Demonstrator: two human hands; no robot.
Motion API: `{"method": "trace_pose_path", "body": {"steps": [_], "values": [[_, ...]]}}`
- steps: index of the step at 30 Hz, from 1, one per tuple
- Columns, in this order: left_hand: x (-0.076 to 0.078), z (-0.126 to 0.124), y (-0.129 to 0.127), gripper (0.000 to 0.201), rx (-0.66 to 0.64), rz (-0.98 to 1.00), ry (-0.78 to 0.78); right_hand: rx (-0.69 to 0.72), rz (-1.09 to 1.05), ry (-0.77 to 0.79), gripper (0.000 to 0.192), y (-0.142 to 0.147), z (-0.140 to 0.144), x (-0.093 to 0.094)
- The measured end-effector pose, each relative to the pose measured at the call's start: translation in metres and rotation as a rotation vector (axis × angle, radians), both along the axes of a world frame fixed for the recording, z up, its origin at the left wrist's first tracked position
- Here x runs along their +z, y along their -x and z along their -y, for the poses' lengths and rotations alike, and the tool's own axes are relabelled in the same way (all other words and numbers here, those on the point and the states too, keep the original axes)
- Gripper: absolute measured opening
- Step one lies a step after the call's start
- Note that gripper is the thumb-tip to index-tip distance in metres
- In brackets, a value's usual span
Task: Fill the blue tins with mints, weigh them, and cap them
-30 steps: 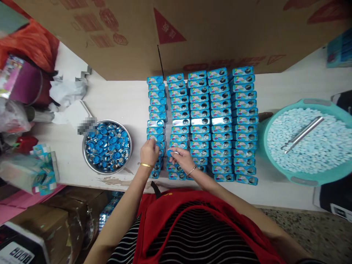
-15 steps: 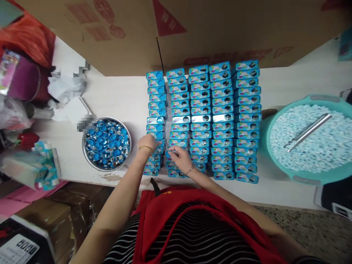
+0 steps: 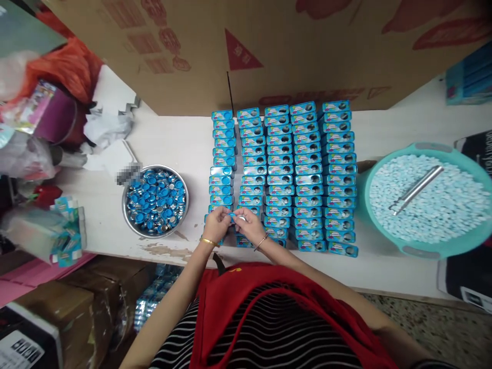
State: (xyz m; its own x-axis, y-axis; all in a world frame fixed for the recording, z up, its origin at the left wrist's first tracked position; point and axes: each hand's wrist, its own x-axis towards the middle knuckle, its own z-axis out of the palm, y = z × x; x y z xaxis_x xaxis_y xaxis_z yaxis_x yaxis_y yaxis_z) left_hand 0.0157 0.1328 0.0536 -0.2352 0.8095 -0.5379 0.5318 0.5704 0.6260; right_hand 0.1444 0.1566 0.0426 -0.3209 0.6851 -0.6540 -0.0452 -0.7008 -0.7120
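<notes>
Left hand [image 3: 216,224] moved in beside right hand [image 3: 249,224]; fingers pinching small blue cap [image 3: 233,218].

I am holding my left hand [image 3: 216,224] and right hand [image 3: 249,224] together, fingertips nearly meeting, just right of the steel bowl [image 3: 132,225]. Both forearms are angling inward, fingers curled in a pinch.

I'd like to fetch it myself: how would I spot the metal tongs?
Find the big teal plastic basin at the white table's right end, heaped with pale blue tablets. The long silver metal tongs lie slantwise on that heap, the only shiny thing there.
</notes>
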Motion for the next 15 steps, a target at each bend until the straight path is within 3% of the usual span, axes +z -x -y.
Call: {"method": "trace_pose_path", "body": {"steps": [6, 10, 15], "values": [[-0.003, -0.020, 0.014, 0.008, -0.050, -0.321, 0.115, -0.015, -0.053, 0.180, 0.035, -0.008, 0.004, 0.006], [-0.004, -0.037, 0.018, 0.020, -0.158, -0.461, 0.277, -0.024, -0.184, 0.268, 0.051, -0.016, 0.001, 0.014], [-0.002, -0.049, 0.022, 0.033, -0.222, -0.535, 0.379, -0.015, -0.266, 0.274, 0.053, -0.011, -0.001, 0.022]]}}
